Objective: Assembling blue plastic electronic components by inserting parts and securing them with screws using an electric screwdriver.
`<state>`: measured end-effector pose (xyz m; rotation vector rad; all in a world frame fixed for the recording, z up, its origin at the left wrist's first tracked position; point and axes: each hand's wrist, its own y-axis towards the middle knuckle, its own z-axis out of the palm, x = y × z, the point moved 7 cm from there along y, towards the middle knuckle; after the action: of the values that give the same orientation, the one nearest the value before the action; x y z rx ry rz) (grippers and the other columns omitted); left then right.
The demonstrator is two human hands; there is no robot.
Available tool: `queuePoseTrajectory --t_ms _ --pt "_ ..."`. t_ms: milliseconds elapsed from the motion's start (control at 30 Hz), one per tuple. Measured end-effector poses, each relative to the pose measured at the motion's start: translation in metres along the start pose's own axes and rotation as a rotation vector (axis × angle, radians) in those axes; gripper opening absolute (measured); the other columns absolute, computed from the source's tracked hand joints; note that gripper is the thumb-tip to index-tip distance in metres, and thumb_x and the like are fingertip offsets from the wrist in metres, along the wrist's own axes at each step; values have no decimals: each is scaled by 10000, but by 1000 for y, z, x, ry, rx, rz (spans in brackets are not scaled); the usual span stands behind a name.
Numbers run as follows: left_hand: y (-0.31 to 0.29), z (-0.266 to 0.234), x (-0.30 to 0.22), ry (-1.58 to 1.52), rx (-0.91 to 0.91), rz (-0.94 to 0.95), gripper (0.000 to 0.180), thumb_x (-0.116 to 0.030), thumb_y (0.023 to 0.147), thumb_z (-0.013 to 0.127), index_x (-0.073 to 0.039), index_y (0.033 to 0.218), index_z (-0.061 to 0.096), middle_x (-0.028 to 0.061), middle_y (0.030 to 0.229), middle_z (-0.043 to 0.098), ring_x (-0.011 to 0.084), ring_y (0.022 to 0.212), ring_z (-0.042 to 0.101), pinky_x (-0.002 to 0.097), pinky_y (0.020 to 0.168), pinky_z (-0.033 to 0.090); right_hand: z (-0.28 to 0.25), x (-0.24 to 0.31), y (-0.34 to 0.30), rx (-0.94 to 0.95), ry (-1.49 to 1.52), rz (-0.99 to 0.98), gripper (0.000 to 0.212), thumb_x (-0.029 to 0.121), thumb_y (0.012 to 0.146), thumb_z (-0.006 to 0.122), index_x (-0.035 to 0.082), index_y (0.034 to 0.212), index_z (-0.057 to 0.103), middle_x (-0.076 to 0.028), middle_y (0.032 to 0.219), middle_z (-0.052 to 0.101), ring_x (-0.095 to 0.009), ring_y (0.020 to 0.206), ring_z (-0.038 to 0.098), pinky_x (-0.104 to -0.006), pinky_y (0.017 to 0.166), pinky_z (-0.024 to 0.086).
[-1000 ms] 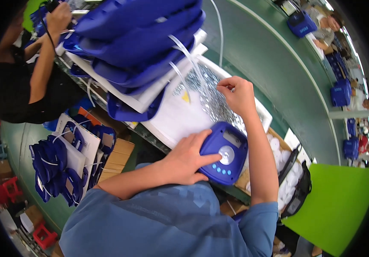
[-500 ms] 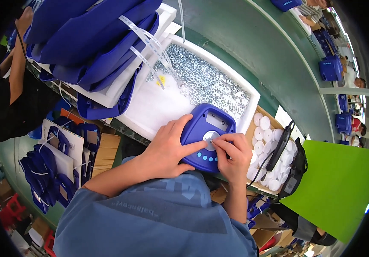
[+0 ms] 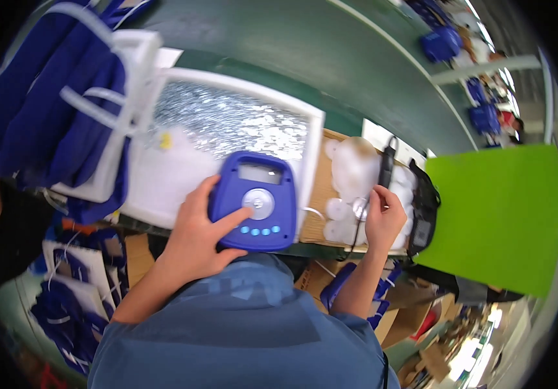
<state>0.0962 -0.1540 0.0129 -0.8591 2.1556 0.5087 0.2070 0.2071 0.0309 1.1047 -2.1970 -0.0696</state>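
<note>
My left hand point(image 3: 204, 236) holds the left side of a blue plastic panel point(image 3: 282, 217), with one fingertip pressed against the round white disc point(image 3: 261, 202) in its middle. The panel has a rectangular opening at the top and a row of light blue dots below the disc. My right hand point(image 3: 384, 217) is over the box of white discs, fingers curled closed at the lower end of a black corded hand tool point(image 3: 387, 162). Its fingers cover that end of the tool.
A white tray point(image 3: 314, 129) of small shiny metal rings stands behind the panel. The cardboard box point(image 3: 314, 185) of white discs point(image 3: 357, 172) sits to its right, beside a black mesh bag point(image 3: 425, 211) and a green board point(image 3: 493, 214). Blue straps point(image 3: 65, 97) are piled at left.
My right hand has left the disc in the panel and moved right to the black tool over the box. The left hand stays on the panel. The whole view has shifted.
</note>
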Motion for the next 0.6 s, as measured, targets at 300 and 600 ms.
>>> queuePoseTrajectory --t_ms 300,600 --pt "4 5 -4 33 28 20 735 -235 635 997 -211 1328 755 294 1601 367 480 1360 503 516 1123 472 -5 -90 24 104 -416 241 470 390 857 848 10 1124 776 -192 975 764 -376 888 748 -458 801 582" --pt "4 4 -4 65 -1 57 760 -181 614 1005 -183 1331 755 271 1632 333 466 1371 519 499 1093 507 -37 -115 54 154 865 636 322 277 989 713 -45 998 726 -109 830 707 -242 746 712 -361 750 618"
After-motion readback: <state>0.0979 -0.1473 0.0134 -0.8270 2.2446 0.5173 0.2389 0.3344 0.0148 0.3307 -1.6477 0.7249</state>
